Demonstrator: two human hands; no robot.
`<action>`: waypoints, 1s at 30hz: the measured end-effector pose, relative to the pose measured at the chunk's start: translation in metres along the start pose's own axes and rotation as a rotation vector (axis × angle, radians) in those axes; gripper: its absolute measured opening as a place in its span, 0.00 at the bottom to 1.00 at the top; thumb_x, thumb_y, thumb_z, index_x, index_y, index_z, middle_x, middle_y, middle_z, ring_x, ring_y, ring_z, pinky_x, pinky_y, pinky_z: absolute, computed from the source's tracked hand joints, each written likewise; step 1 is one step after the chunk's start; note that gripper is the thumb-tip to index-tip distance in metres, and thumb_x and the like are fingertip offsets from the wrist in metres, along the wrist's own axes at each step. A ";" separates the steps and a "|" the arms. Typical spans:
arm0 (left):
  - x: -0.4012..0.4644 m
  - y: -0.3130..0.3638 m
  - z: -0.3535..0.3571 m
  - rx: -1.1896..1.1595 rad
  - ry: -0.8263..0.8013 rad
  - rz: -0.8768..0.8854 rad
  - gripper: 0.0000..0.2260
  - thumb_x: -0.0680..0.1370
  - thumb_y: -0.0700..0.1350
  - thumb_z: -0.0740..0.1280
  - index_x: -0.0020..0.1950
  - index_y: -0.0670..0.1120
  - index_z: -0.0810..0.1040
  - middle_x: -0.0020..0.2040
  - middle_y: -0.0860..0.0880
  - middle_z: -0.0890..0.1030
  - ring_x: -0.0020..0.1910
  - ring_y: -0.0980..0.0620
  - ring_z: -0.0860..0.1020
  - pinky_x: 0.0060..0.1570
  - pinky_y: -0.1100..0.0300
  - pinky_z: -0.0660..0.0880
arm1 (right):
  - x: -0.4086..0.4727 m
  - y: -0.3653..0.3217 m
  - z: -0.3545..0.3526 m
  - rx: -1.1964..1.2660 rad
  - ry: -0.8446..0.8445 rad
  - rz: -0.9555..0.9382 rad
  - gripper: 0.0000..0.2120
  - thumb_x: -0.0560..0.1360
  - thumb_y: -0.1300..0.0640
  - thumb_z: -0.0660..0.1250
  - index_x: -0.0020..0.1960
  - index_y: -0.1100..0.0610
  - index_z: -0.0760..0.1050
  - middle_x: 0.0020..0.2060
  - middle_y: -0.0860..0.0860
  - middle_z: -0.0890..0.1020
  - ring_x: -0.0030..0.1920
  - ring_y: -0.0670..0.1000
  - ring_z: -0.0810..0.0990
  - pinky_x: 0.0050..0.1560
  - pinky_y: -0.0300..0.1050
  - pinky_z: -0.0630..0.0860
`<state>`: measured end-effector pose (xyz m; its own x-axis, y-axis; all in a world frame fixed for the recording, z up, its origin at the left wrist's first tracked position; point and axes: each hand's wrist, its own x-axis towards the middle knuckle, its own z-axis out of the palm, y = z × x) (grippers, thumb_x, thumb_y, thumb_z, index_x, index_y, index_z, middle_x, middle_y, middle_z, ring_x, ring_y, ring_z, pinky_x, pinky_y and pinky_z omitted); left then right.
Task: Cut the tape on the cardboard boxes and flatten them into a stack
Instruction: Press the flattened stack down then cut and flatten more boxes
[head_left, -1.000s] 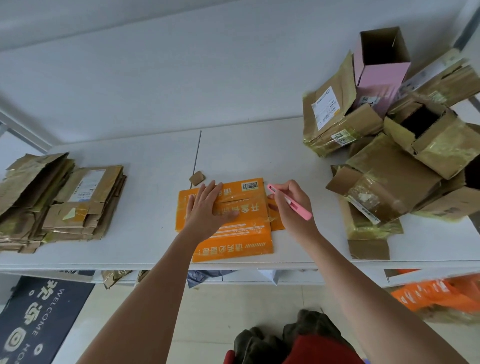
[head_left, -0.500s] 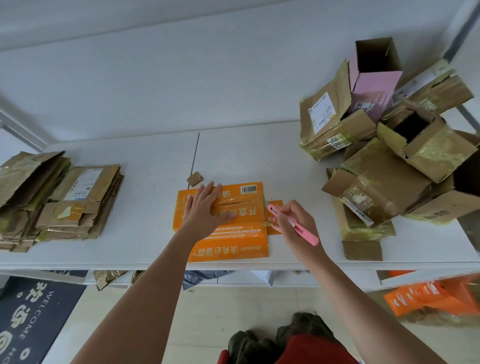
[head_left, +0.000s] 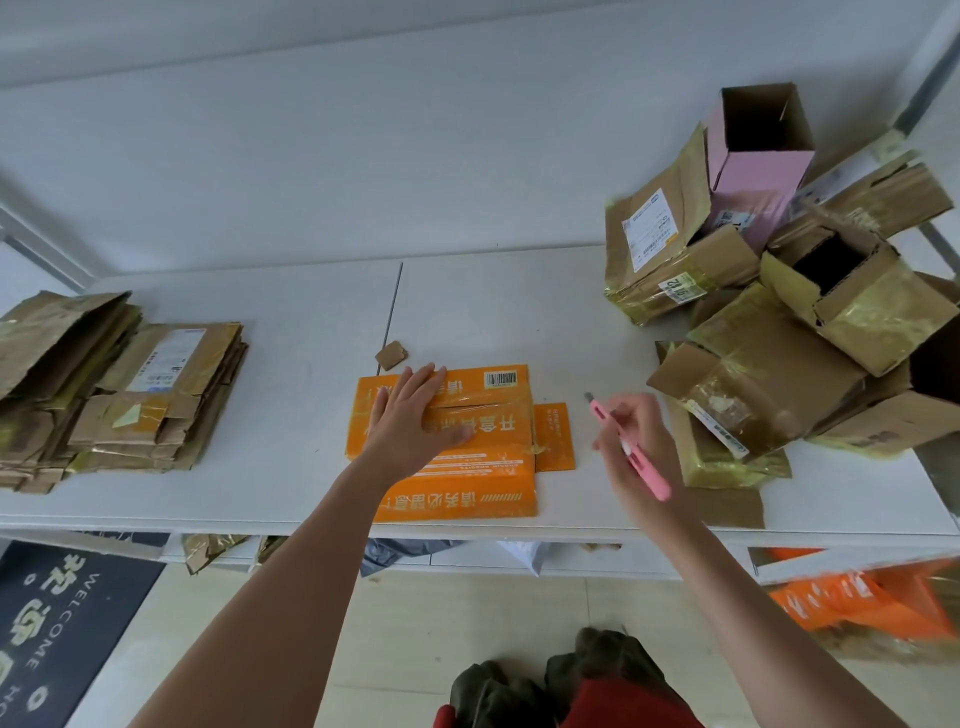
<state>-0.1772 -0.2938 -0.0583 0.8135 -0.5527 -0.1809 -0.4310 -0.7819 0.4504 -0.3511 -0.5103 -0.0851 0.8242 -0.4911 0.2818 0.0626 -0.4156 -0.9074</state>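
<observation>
Left hand (head_left: 415, 415) lies flat on the orange box (head_left: 457, 467) at the tabletop's (head_left: 291, 322) front edge, right hand (head_left: 636, 447) gripping the pink cutter (head_left: 626, 446) beside it; press evenly, blade kept clear.

Orange, pink and brown on a white table

The flat box (head_left: 457, 447) is bright orange with pale printed characters, thin pale stripes and a white barcode label. The cutter (head_left: 631, 449) is pink with a grey tip. The table (head_left: 311, 332) and wall (head_left: 363, 145) are white. The stack (head_left: 114, 395) at left is brown cardboard with yellowish glossy tape and a white label. The pile (head_left: 789, 332) at right is the same brown with yellow-green tape and white labels; one open box (head_left: 753, 176) in it is pink outside, brown inside. The mat (head_left: 57, 623) is dark navy with white lettering. The floor (head_left: 467, 613) is cream.
</observation>
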 end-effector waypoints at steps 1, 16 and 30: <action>0.000 -0.001 -0.001 -0.003 -0.006 0.004 0.38 0.75 0.63 0.67 0.80 0.53 0.54 0.80 0.55 0.52 0.79 0.53 0.43 0.76 0.49 0.36 | 0.005 0.011 -0.001 -0.193 0.006 -0.048 0.07 0.79 0.56 0.63 0.55 0.53 0.67 0.44 0.53 0.78 0.36 0.50 0.79 0.31 0.45 0.77; -0.030 0.003 -0.004 -0.015 0.218 -0.229 0.50 0.70 0.66 0.71 0.81 0.52 0.46 0.80 0.47 0.39 0.78 0.45 0.35 0.74 0.47 0.34 | 0.083 -0.042 0.064 -0.450 -0.417 -0.139 0.21 0.81 0.60 0.62 0.73 0.53 0.67 0.69 0.52 0.72 0.71 0.52 0.68 0.65 0.41 0.68; -0.057 -0.053 -0.031 -0.970 0.263 -0.945 0.26 0.73 0.52 0.76 0.62 0.37 0.73 0.55 0.39 0.80 0.48 0.40 0.82 0.43 0.50 0.81 | 0.031 -0.090 0.160 -0.623 -0.614 0.052 0.33 0.75 0.37 0.66 0.70 0.57 0.64 0.61 0.54 0.74 0.60 0.55 0.76 0.57 0.52 0.76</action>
<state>-0.1888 -0.2117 -0.0443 0.7380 0.2256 -0.6360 0.6748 -0.2543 0.6928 -0.2411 -0.3661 -0.0445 0.9861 -0.0962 -0.1355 -0.1541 -0.8350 -0.5282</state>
